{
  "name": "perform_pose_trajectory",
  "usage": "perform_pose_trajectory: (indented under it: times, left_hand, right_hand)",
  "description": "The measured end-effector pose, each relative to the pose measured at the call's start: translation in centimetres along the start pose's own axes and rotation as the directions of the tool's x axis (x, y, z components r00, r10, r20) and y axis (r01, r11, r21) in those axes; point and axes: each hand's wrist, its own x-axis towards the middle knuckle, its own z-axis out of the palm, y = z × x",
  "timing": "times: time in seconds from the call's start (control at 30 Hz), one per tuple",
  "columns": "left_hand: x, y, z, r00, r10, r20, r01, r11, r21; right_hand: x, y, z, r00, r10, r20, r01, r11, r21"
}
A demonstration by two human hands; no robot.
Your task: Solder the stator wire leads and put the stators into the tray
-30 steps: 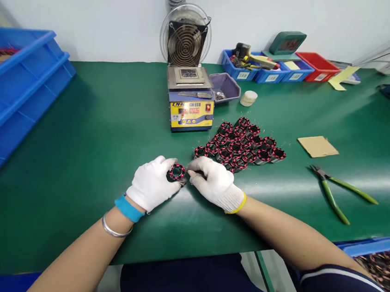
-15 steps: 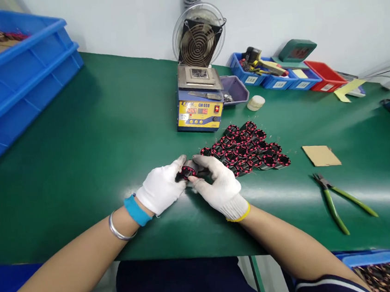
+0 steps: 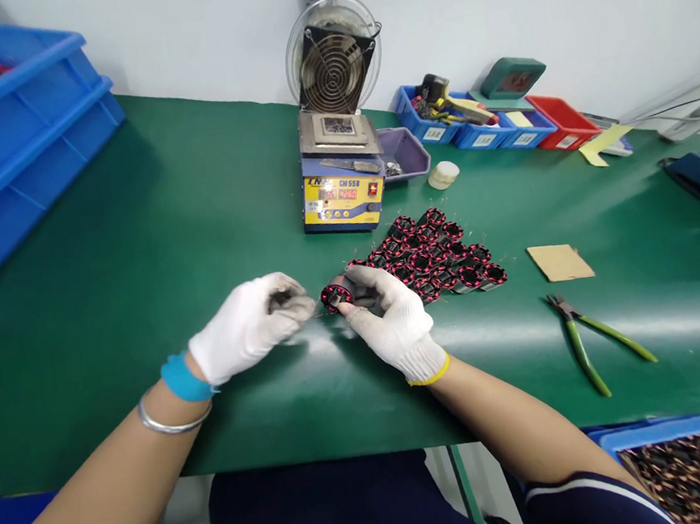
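Note:
My right hand (image 3: 390,316), in a white glove, is closed around a motor stator (image 3: 336,297) just above the green table. The stator has a dark cylindrical body and a ring of red-and-black windings that faces left. To its left, my gloved left hand (image 3: 259,317) is apart from the stator, its fingers curled and pinched together. A faint thin wire shows near those fingertips, but what they hold is too small to make out. Beyond my right hand stand several similar stators (image 3: 430,258) in a tight group, with fine wire ends sticking out.
A yellow-and-blue solder pot (image 3: 343,192) with a fan (image 3: 333,72) behind it stands at the back. Green-handled cutters (image 3: 577,346) and a cardboard square (image 3: 559,262) lie on the right. Blue crates (image 3: 18,147) rise at left; small bins (image 3: 483,135) line the wall.
My left hand has let go of the stator and moved left, away from it. My right hand still holds the stator. The view has shifted slightly.

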Motion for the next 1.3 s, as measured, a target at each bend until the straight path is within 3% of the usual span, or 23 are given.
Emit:
perform_pose_trajectory:
  times: [0.13,0.3,0.37,0.53,0.63,0.73,0.8,0.87,0.97,1.07,1.13,1.2,1.3]
  left_hand:
    - [0.3,-0.3,2.7,0.995,0.034,-0.089,-0.031,0.999,0.039]
    - [-0.4,-0.1,1.6,0.944,-0.026,-0.328,-0.044,0.978,-0.202]
    - [-0.4,-0.3,1.4,0.927,-0.025,-0.375,-0.069,0.969,-0.235]
    - [-0.3,-0.3,3.0,0.993,0.028,-0.115,-0.036,0.997,-0.068]
    - [-1.0,0.5,2.9,0.993,-0.033,-0.111,0.015,0.986,-0.167]
    - [-1.3,0.9,1.8,0.965,-0.068,-0.254,-0.047,0.906,-0.420]
    - [-1.0,0.5,1.4,0.897,-0.079,-0.436,-0.166,0.852,-0.497]
    - [-0.5,-0.3,1.7,0.844,-0.079,-0.531,-0.223,0.848,-0.480]
    - [0.2,-1.8,2.9,0.879,-0.023,-0.476,-0.176,0.912,-0.370]
    - [0.9,-2.8,3.8,0.941,0.051,-0.334,-0.106,0.984,-0.146]
    - [1.3,-3.0,4.0,0.968,0.060,-0.245,-0.051,0.998,0.044]
    - [1.7,-2.9,3.9,0.982,0.052,-0.183,-0.014,0.979,0.203]
    - [2.1,-2.6,3.6,0.994,0.041,-0.104,-0.007,0.951,0.311]
  right_hand:
    - [-0.2,-0.3,0.2,0.998,0.024,0.051,-0.029,0.996,0.084]
    - [-0.1,-1.3,0.4,0.986,0.154,0.057,-0.163,0.964,0.212]
    - [0.0,-1.5,0.3,0.981,0.186,0.057,-0.194,0.947,0.257]
    - [0.1,-0.8,0.4,0.982,0.164,0.093,-0.185,0.935,0.302]
    - [0.2,-0.8,0.4,0.984,0.164,0.073,-0.179,0.940,0.291]
    - [0.4,-1.3,0.2,0.979,0.199,0.053,-0.205,0.936,0.286]
    - [0.3,-1.7,0.1,0.979,0.197,0.047,-0.203,0.937,0.285]
    - [0.2,-1.9,0.0,0.984,0.175,0.038,-0.179,0.949,0.259]
    - [1.0,-1.9,-0.7,0.995,0.102,-0.002,-0.100,0.981,0.166]
    - [4.5,-2.3,-2.5,0.994,-0.063,-0.087,0.060,0.998,-0.036]
    - [8.6,-3.3,-4.1,0.962,-0.237,-0.135,0.193,0.941,-0.279]
    - [13.3,-4.8,-5.7,0.916,-0.380,-0.128,0.244,0.781,-0.575]
    - [20.0,-7.4,-6.9,0.909,-0.408,-0.082,0.151,0.507,-0.848]
